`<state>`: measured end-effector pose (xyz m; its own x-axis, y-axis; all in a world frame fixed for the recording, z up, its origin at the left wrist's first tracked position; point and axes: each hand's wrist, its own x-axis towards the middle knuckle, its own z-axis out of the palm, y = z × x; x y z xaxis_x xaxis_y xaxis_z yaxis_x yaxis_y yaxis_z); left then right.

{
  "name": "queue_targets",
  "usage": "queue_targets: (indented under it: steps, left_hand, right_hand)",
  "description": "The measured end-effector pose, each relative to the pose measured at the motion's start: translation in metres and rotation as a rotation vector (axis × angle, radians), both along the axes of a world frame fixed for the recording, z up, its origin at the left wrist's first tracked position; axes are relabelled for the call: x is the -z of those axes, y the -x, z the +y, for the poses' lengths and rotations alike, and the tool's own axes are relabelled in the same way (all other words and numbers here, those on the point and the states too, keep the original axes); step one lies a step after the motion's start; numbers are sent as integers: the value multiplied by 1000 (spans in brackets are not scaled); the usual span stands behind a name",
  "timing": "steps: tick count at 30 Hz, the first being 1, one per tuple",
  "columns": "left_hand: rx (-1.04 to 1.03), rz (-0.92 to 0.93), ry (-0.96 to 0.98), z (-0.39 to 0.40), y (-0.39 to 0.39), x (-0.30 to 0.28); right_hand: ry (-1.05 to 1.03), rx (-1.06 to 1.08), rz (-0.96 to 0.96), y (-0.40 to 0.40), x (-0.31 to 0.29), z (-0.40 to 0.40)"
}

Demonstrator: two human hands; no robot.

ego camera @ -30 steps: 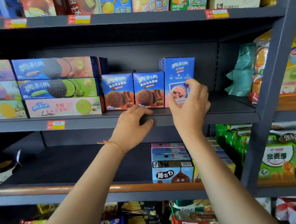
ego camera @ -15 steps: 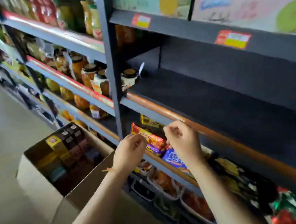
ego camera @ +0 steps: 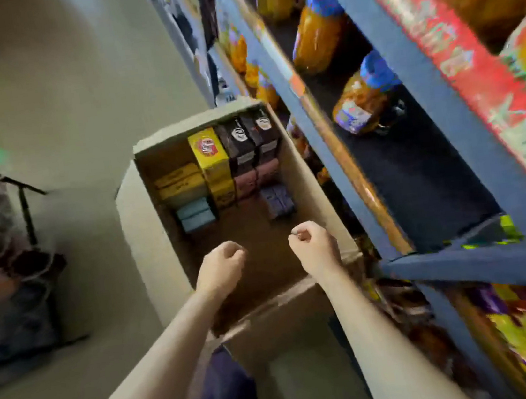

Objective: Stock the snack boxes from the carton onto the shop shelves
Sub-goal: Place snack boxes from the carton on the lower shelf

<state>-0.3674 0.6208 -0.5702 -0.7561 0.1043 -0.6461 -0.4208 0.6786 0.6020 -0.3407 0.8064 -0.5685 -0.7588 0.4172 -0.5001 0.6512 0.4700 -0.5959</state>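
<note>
We're looking straight down now, and the biggest thing on our right is the shelving (ego camera: pixel 438 116), blue uprights and a wood-edged lip running down the frame, with orange jars (ego camera: pixel 365 95) standing on its dark deck. Pressed up just beside that shelving sits the carton (ego camera: pixel 146 234), flaps open, on the pale floor (ego camera: pixel 66 91). Inside it the snack boxes crowd the far end: a yellow box (ego camera: pixel 210 154) upright, black boxes (ego camera: pixel 252 140) to its right against the far wall, pink ones under those, light blue ones (ego camera: pixel 195 213) toward the left wall, a purple box (ego camera: pixel 276 199) nearer the right wall. The near half of the carton floor shows bare brown cardboard, and that's exactly where our hands hang. Our left hand (ego camera: pixel 221 265) is over that bare patch, fingers curled loosely inward, holding nothing. Our right hand (ego camera: pixel 314 246) is just beside the carton's right wall, fingers curled in too, with something small and grey at the fingertips; blur stops us telling whether it's pinched or just a nail. Both hands sit well short of the boxes, with the purple box nearest the right hand. On the left, a rack (ego camera: pixel 2 233) of goods stands apart across the floor.
</note>
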Motion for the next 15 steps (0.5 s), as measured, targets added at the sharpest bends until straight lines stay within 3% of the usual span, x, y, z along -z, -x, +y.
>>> queue_targets:
  steps: [5, 9, 15]
  left_hand:
    - [220, -3, 138, 4, 55, 59]
    - [370, -118, 182, 12, 77, 87]
    - [424, -135, 126, 18, 78, 105]
  right_hand:
    - [-92, -86, -208, 68, 92, 3]
    - [-190, -161, -319, 94, 143, 0]
    - [-312, -49, -239, 96, 171, -17]
